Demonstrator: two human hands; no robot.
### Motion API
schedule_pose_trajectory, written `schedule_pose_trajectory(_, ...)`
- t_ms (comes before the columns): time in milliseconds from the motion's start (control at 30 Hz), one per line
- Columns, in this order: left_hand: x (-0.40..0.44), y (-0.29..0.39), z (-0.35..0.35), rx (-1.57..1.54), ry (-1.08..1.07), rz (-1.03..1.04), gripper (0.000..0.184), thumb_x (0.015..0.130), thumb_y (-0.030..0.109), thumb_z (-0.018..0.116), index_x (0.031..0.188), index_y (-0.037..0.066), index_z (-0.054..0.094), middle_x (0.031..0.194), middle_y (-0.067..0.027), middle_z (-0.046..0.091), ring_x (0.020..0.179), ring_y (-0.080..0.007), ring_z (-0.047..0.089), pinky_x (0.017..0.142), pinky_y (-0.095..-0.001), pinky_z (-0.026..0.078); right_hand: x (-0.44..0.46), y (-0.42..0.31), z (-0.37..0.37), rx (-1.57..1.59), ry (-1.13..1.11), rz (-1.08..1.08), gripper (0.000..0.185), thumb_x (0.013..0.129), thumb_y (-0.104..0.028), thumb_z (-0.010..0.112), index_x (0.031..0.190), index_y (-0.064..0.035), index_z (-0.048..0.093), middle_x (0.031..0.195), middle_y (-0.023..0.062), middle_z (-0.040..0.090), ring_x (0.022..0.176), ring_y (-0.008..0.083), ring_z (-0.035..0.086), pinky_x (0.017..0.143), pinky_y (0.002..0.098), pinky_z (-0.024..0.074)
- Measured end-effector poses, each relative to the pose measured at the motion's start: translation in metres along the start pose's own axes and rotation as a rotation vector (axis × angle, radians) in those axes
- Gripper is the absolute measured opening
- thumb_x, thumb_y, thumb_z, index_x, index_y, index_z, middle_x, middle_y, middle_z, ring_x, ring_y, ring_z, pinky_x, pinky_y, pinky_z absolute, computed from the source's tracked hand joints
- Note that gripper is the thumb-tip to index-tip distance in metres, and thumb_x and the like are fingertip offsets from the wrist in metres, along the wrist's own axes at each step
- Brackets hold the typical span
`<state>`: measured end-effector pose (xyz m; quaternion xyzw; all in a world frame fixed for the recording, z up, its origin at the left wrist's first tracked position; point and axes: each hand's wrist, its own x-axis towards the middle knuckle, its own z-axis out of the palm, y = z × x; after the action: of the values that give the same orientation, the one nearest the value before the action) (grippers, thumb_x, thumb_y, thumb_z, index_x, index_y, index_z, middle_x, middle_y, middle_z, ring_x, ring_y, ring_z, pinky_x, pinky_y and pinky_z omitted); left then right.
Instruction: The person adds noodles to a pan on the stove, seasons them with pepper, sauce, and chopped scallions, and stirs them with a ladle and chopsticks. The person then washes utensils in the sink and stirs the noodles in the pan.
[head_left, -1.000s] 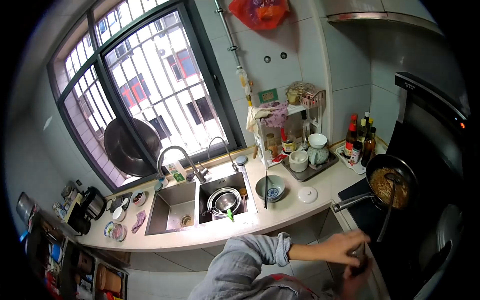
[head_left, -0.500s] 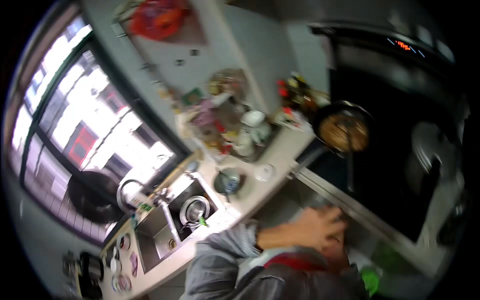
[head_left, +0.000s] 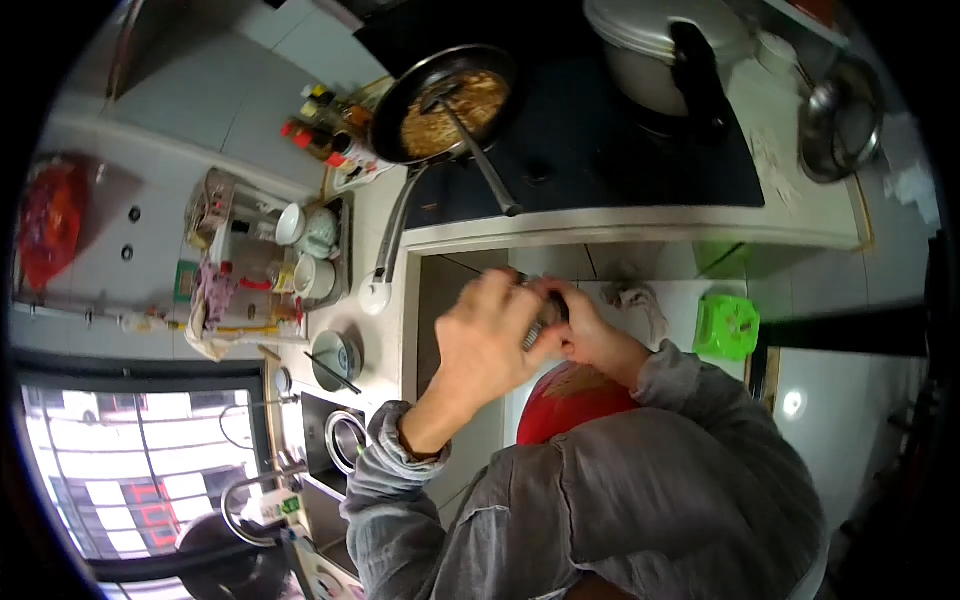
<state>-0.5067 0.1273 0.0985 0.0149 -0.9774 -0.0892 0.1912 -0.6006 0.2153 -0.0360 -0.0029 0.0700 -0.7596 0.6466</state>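
Both hands meet in front of my body, below the stove's front edge. My left hand (head_left: pixel 490 335) is wrapped over one end of a small dark jar (head_left: pixel 545 318) with a ridged, shiny part. On its other side, the fingers of my right hand (head_left: pixel 598 335) close round the jar. Most of it is hidden by the fingers, so I cannot make out its contents. Beyond the hands, a black frying pan (head_left: pixel 385 130) holds brown food (head_left: pixel 478 105), and a spatula (head_left: pixel 480 160) rests in it.
A pressure cooker (head_left: pixel 650 70) stands on the black stove (head_left: pixel 580 160). Bottles (head_left: pixel 320 140) are left of the pan. A bowl with chopsticks (head_left: pixel 335 360) sits near the sink (head_left: pixel 322 430). On the floor is a green bin (head_left: pixel 727 327).
The view has swung round to the right and down, so the stove now lies straight ahead. Both hands stay together round the jar, and the right forearm has come into view.
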Motion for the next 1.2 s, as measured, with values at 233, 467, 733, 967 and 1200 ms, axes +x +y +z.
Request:
schedule_pose_trajectory(233, -0.013, -0.049, 0.019, -1.251, -0.100, -0.822, 0.062, 0.081, 0.042, 0.058, 0.127, 0.007, 0.034, 0.111, -0.0107, 0.047, 0.067, -0.0159, 0.056, 0.046, -0.0216, 0.042, -0.013, -0.030, 0.027, -0.749, 0.394, -0.438, 0.025, 0.090, -0.029, 0.040, 0.100, -0.0081, 0.047, 0.086, 0.0044, 0.051, 0.060, 0.0122, 0.047, 0.046, 0.0230, 0.0377)
schedule_pose_trajectory(467, -0.002, -0.032, 0.036, -1.169, -0.058, -1.043, 0.040, 0.084, 0.043, 0.053, 0.107, 0.011, 0.047, 0.092, -0.0064, 0.054, 0.056, -0.0161, 0.053, 0.044, -0.0241, 0.037, -0.022, -0.021, 0.004, -1.616, 0.071, -1.256, 0.031, 0.079, -0.014, 0.053, 0.107, -0.0038, 0.046, 0.103, 0.0195, 0.047, 0.085, 0.0298, 0.054, 0.072, 0.0374, 0.0450)
schedule_pose_trajectory(733, 0.010, -0.012, 0.026, -0.244, 0.026, 0.068, 0.050, 0.067, 0.024, 0.074, 0.108, 0.007, 0.051, 0.097, -0.0072, 0.052, 0.077, -0.0159, 0.058, 0.064, -0.0266, 0.048, -0.017, -0.014, -0.015, -0.124, 0.245, -0.115, 0.032, 0.090, -0.041, 0.038, 0.087, -0.0110, 0.050, 0.058, 0.0073, 0.050, 0.030, 0.0151, 0.036, 0.025, 0.0238, 0.0216)
schedule_pose_trajectory(967, -0.002, -0.021, 0.041, -1.550, -0.171, -1.138, 0.045, 0.083, 0.041, 0.056, 0.112, 0.009, 0.044, 0.093, -0.0052, 0.053, 0.069, -0.0137, 0.055, 0.041, -0.0200, 0.037, -0.037, -0.054, 0.026, -1.788, 0.119, -1.142, 0.018, 0.083, -0.019, 0.052, 0.094, -0.0060, 0.051, 0.078, 0.0099, 0.052, 0.066, 0.0164, 0.055, 0.056, 0.0292, 0.0437)
schedule_pose_trajectory(1200, 0.000, 0.001, 0.047, -0.377, 0.235, -0.375, 0.029, 0.073, 0.030, 0.068, 0.085, 0.008, 0.055, 0.080, -0.0065, 0.055, 0.068, -0.0176, 0.055, 0.046, -0.0270, 0.042, -0.039, -0.019, 0.004, -0.875, 0.383, -0.505, 0.026, 0.088, -0.030, 0.046, 0.098, -0.0056, 0.051, 0.090, 0.0070, 0.053, 0.074, 0.0156, 0.054, 0.064, 0.0283, 0.0430)
